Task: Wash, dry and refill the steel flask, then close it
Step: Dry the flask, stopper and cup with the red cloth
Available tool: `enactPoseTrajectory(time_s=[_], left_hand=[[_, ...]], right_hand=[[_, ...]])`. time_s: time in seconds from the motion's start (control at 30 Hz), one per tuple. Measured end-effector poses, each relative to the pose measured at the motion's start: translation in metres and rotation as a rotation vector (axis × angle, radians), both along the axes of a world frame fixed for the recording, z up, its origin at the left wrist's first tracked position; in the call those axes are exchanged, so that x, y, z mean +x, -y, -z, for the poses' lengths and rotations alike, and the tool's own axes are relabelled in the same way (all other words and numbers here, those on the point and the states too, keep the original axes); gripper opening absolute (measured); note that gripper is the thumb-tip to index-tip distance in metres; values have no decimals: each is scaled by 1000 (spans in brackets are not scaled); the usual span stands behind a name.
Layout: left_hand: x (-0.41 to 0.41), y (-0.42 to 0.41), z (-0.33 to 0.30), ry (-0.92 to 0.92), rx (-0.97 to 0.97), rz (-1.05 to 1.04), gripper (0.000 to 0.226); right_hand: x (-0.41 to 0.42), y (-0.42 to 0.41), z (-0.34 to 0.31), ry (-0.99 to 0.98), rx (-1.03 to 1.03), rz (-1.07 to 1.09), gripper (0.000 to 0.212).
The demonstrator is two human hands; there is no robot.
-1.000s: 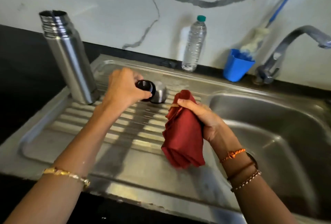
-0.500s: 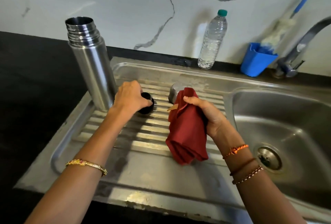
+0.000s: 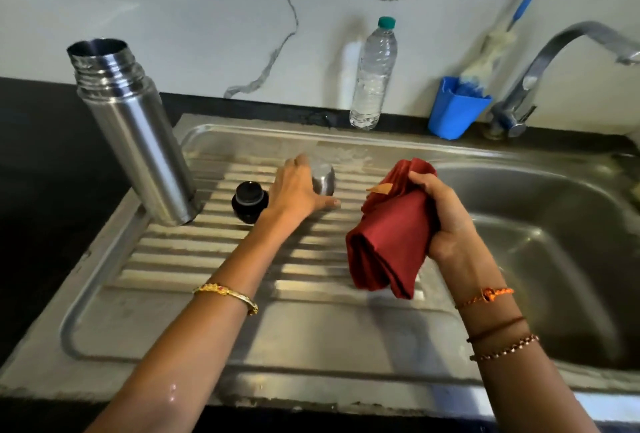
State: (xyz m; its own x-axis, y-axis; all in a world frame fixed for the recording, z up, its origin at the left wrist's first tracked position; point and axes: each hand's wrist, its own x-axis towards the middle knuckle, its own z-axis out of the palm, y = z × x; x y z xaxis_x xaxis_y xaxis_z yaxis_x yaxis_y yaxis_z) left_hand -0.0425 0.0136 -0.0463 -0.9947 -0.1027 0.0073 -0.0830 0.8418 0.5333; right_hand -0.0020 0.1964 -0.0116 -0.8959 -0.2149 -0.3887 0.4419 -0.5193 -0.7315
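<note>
fingers of my left hand are spread wide and nearly straight around the small rounded steel cup lid, which lies on the ribbed steel draining board; the thumb points right along the ribs below the lid and the other fingers reach over its far side. whether they actually press on the lid or only sit just beside it, i cannot tell, because the hand hides the contact. my right hand is curled tight around the bunched dark red cloth, thumb wrapped over its top fold, with the lower folds hanging free above the board near the edge of the steel sink basin.

the tall cylindrical steel flask stands upright and open-mouthed at the left end of the draining board, its threaded neck bare. the black round stopper rests on the ribs between the flask's base and my left wrist, apart from both.

at the back, a clear plastic water bottle with a green cap stands against the marble wall, and a blue plastic cup holding a blue-handled brush sits beside the curved steel tap.
</note>
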Motion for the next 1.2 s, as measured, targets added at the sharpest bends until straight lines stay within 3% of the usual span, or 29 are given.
enactPoseTrajectory(time_s=[0.07,0.2,0.3,0.37,0.47,0.53,0.6,0.67,0.73,0.87,1.07,1.13,1.2], left_hand=[[-6,-4,7,28,11,-55,94],[-9,-13,17,-31,48,-165,83],[-11,-20,20,-73,25,-160,78],[-9,-23,18,-127,75,-145,79],[0,-38,7,-226,328,-129,79],[12,-54,-4,-205,548,-82,74],[24,-75,-16,-141,726,17,70],[33,-102,-26,-84,843,152,65],[41,-131,-33,-59,924,268,60],[45,-188,-42,-80,1112,228,56],[51,-247,-41,-268,968,170,62],[50,-259,-39,-311,954,109,48],[45,-267,-38,-309,974,83,27]], right_hand=[[1,-14,0,-17,-11,34,29],[4,-31,2,27,41,137,30],[9,-36,0,69,46,197,30],[9,-43,0,63,35,208,41],[14,-60,-5,31,33,249,43],[17,-73,-7,28,93,311,26],[17,-86,-8,37,169,378,33],[17,-99,-11,16,224,413,40],[17,-109,-14,-14,277,441,20],[27,-129,-16,-87,297,436,10],[38,-172,-14,-3,201,414,22],[37,-186,-12,-42,232,482,19],[32,-199,-14,-226,303,616,15]])
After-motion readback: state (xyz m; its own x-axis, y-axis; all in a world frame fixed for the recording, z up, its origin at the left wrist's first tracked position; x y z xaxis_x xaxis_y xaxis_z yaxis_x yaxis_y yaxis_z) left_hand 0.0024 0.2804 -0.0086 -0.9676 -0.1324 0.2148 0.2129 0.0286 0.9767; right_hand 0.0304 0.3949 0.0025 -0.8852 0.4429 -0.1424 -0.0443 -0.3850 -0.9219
